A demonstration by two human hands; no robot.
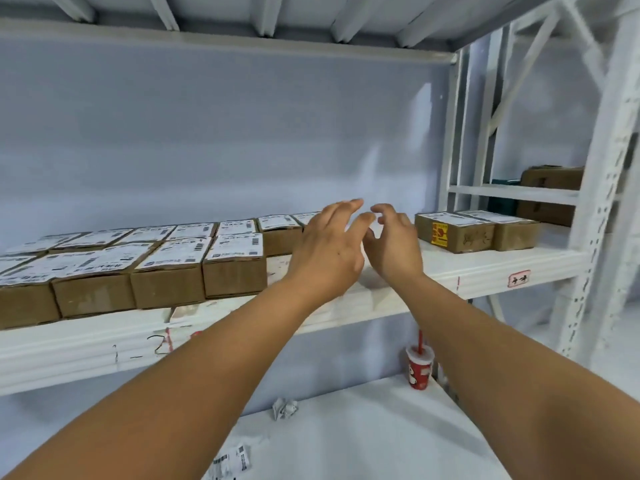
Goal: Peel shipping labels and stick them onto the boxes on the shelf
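Several small brown cardboard boxes [235, 271] with white shipping labels on top stand in rows along the left half of the white shelf [485, 268]. Two more labelled boxes [453, 233] sit at the shelf's right end. My left hand [329, 251] and my right hand [394, 244] are raised side by side over the gap in the middle of the shelf, fingers loosely spread and bent, holding nothing I can see. Whatever lies behind the hands is hidden. A strip of labels [230, 464] lies on the lower surface near the bottom edge.
A red paper cup [419, 370] with a straw stands below the shelf by the upright. A crumpled paper [284, 407] lies on the lower white surface. White rack posts [602, 188] rise on the right, with brown cartons [550, 194] on the neighbouring rack.
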